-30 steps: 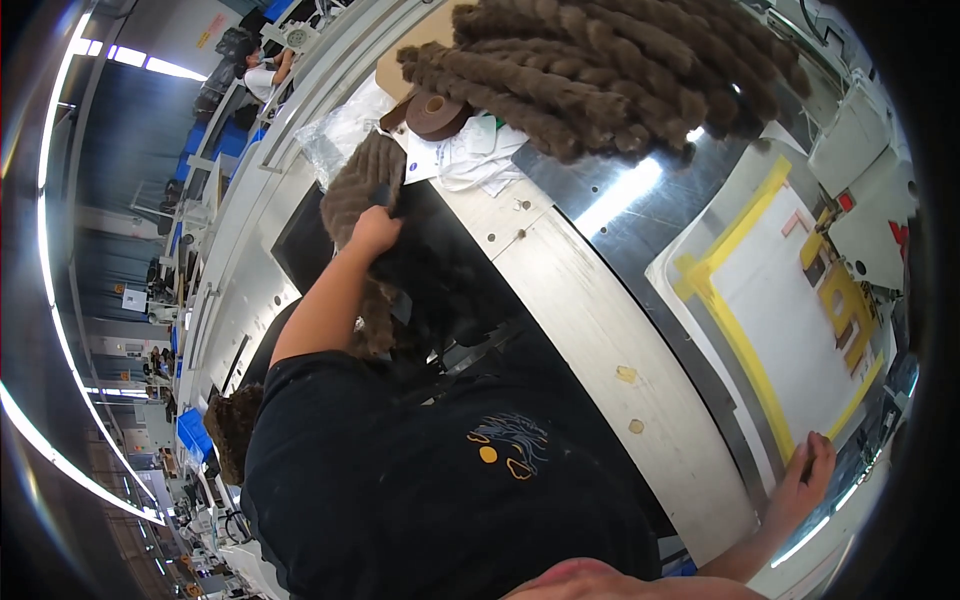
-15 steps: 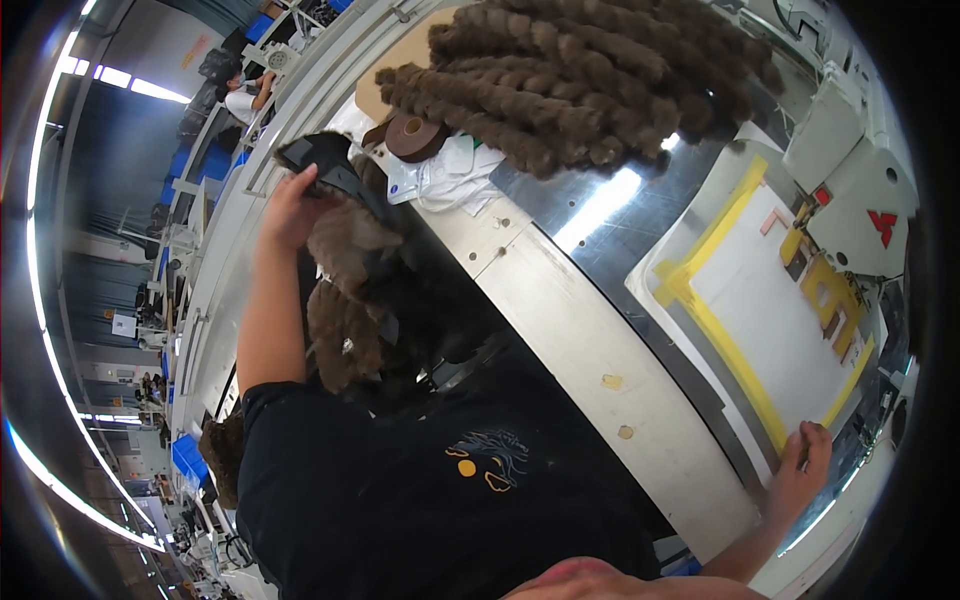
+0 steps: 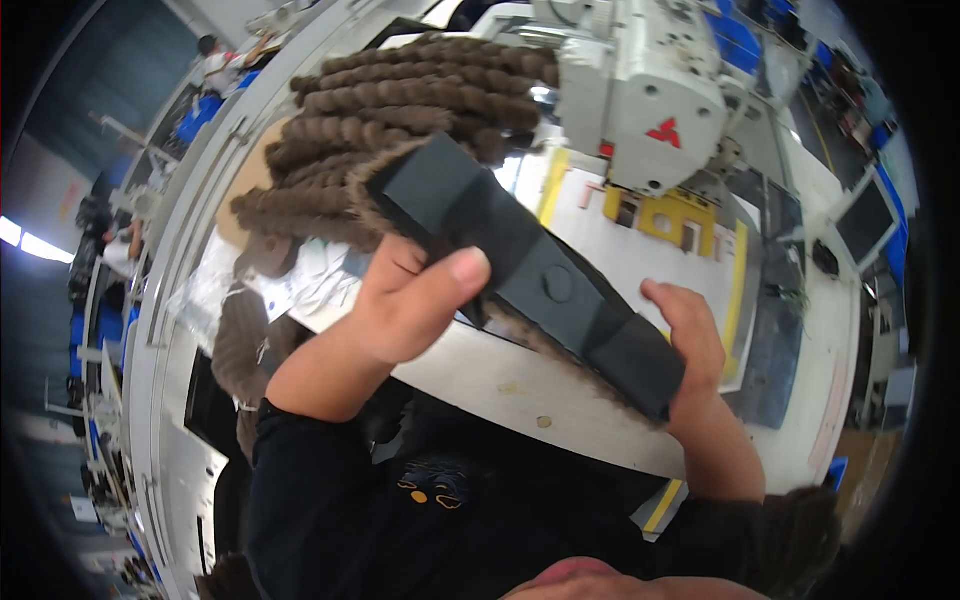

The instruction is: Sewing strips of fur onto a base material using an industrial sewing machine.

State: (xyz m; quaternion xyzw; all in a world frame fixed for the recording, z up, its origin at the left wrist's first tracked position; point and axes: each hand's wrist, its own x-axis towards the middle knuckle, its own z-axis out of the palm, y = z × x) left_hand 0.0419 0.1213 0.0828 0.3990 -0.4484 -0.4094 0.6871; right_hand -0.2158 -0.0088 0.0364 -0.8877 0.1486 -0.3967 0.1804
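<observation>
My left hand [image 3: 415, 300] grips a dark grey, segmented strip [image 3: 530, 255] with brown fur along its back and a round mark on its face, its thumb pressed on the face. My right hand [image 3: 690, 345] is curled at the strip's lower right end, index finger raised beside it, the other fingers partly hidden. Behind the strip lies a pile of twisted brown fur lengths [image 3: 355, 90]. Under the sewing machine's white head [image 3: 665, 105] is a white sheet [image 3: 610, 260] with yellow tape edges and a yellow cut-out template [image 3: 685, 215].
Brown fur [image 3: 240, 345] hangs at left beside a clear plastic bag [image 3: 200, 300] and a brown roll [image 3: 270, 255]. A screen [image 3: 865, 225] stands at right. The bench's pale front edge [image 3: 545, 400] runs below my hands. Two co-workers [image 3: 220, 65] [image 3: 120, 250] are at upper left.
My left hand has lifted the fur-backed strip from the left and brought it across in front of me. My right hand has moved inward to the strip's end, and the view has turned rightward.
</observation>
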